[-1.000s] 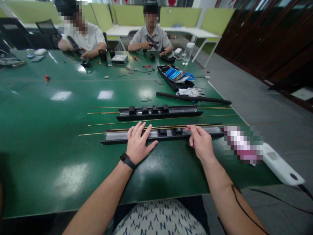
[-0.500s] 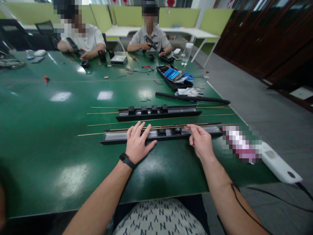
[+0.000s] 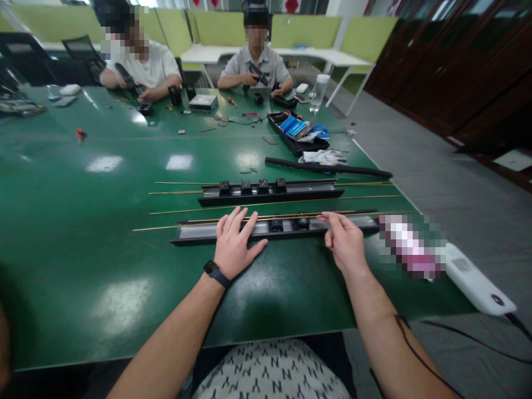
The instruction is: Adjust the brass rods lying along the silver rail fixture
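Observation:
My left hand [image 3: 235, 238] lies flat with spread fingers across the near black channel [image 3: 197, 240], a long trough with a pale grey inside. In my right hand [image 3: 346, 241], thumb and forefinger pinch a thin brass rod [image 3: 286, 216] that runs lengthwise over this channel. Between the hands, two small black blocks [image 3: 276, 224] sit in the trough. My left palm hides part of the channel. Just beyond lies another thin brass rod [image 3: 183, 211]. Behind it, a second black channel [image 3: 272, 197] holds several black blocks [image 3: 246, 187], with more rods sticking out past its ends.
A black foam-like strip [image 3: 328, 167], white gloves [image 3: 322, 157] and a black tray [image 3: 297, 147] with blue items lie farther back. At right is a white power strip [image 3: 477, 282] beside a blurred pink thing [image 3: 411, 246]. Two people work across the green table [image 3: 137, 299].
My right hand has shifted slightly right along the rod line, still pinching. My left hand rests in the same place on the channel.

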`<state>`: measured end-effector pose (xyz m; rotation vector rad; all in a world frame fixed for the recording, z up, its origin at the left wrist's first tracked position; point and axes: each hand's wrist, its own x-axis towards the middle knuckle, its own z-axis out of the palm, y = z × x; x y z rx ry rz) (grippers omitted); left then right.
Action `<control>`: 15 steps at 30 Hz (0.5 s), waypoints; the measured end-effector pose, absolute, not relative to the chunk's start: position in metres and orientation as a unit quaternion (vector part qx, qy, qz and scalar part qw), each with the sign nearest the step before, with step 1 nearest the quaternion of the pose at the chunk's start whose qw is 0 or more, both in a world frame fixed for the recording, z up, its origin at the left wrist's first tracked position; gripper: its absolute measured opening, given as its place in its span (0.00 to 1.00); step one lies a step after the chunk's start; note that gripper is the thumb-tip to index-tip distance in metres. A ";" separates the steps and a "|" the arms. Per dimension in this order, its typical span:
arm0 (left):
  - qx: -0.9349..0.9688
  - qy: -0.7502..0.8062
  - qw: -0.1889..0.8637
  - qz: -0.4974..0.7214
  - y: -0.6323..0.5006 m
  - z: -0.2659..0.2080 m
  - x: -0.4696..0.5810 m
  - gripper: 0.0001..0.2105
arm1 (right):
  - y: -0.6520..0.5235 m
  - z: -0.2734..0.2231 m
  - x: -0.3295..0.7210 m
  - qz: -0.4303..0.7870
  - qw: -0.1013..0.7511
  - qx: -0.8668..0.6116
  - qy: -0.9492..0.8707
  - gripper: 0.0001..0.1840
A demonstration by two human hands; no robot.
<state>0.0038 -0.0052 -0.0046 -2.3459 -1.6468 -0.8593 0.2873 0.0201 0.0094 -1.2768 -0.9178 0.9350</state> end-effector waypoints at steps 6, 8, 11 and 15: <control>-0.781 -0.549 0.074 -0.289 -0.006 -0.004 0.004 0.31 | 0.018 0.011 0.283 0.414 0.591 -0.553 -0.417 0.20; -0.781 -0.549 0.074 -0.289 -0.006 -0.004 0.004 0.31 | 0.018 0.012 0.282 0.415 0.589 -0.553 -0.419 0.20; -0.781 -0.549 0.072 -0.289 -0.006 -0.004 0.004 0.31 | 0.018 0.012 0.283 0.418 0.598 -0.549 -0.408 0.20; -0.781 -0.550 0.068 -0.289 -0.005 -0.005 0.004 0.31 | 0.019 0.011 0.286 0.415 0.608 -0.549 -0.396 0.19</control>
